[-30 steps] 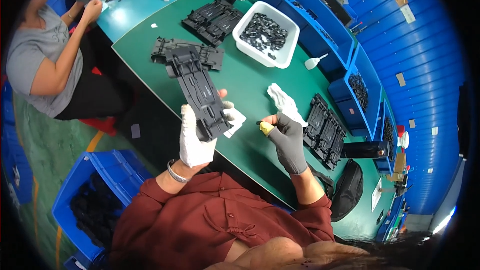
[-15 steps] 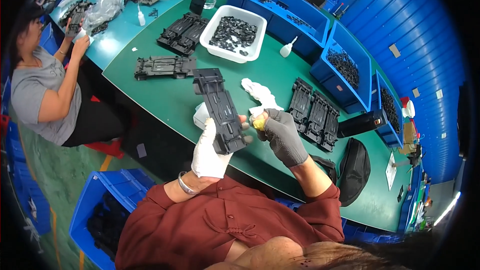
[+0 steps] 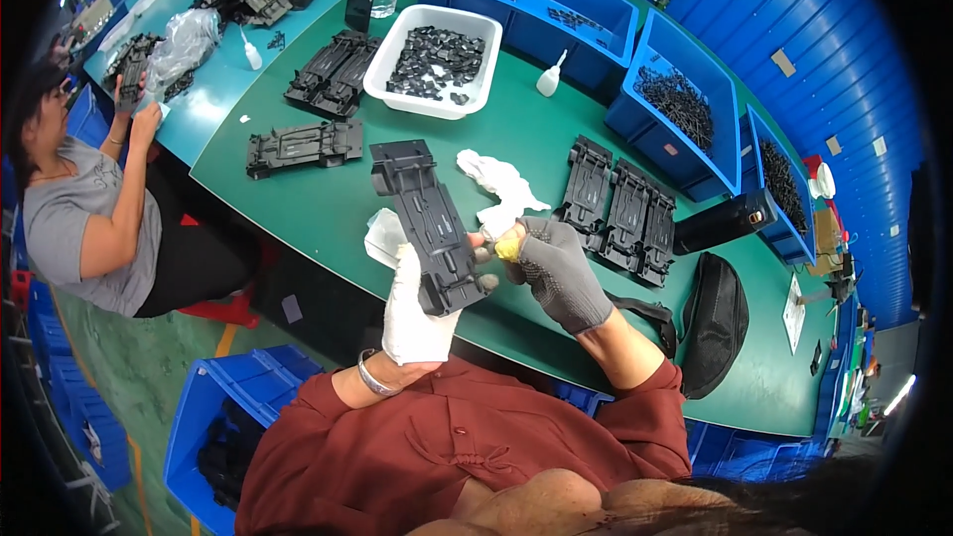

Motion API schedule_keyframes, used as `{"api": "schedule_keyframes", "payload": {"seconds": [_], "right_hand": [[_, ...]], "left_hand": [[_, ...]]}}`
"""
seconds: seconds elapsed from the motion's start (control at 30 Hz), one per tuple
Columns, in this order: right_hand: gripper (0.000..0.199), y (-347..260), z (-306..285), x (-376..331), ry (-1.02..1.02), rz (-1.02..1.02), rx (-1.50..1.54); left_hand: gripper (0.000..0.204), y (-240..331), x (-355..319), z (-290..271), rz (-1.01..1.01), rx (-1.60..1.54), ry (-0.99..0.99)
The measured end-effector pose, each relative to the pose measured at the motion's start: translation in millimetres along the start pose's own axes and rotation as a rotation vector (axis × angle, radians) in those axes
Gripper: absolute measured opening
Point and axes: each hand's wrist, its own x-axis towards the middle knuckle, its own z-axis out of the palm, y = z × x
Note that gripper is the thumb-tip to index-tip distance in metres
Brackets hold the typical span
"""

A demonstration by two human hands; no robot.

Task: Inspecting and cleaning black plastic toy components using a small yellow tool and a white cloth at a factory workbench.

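My left hand, in a white glove, grips a long black plastic toy-car chassis near its lower end, holding it tilted above the table's front edge. My right hand wears a grey dotted glove with bare fingertips and has a yellow wrap on one finger. Its fingers are pinched together just right of the chassis; anything between them is too small or hidden to make out. Behind that hand lies a crumpled white cloth. A small clear plastic box is partly hidden behind the chassis.
More black chassis stand in a row at right and at left. A white tub holds small black parts. Blue bins line the back. A white squeeze bottle, black flask and black pouch lie around. A co-worker sits at left.
My right fingers have come slightly closer to the edge of the chassis. My left hand keeps its grip. The whole view has shifted a little.
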Motion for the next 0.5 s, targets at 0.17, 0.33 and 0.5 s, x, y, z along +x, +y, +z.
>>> {"api": "schedule_keyframes", "payload": {"seconds": [0.17, 0.33, 0.5], "right_hand": [[0.016, 4.8, 5.4, 10.4, -0.021, -0.019, -0.034], [0.015, 12.7, 23.9, 30.7, -0.040, -0.231, -0.393], [0.023, 18.4, 53.2, 60.2, -0.120, -1.130, -1.161]], "left_hand": [[0.070, 10.2, -8.2, -6.1, 0.143, 0.063, -0.003], [0.074, 31.4, -20.8, -34.4, 0.363, 0.108, 0.050], [0.074, 54.9, -23.2, -70.1, 0.571, 0.153, 0.195]]}}
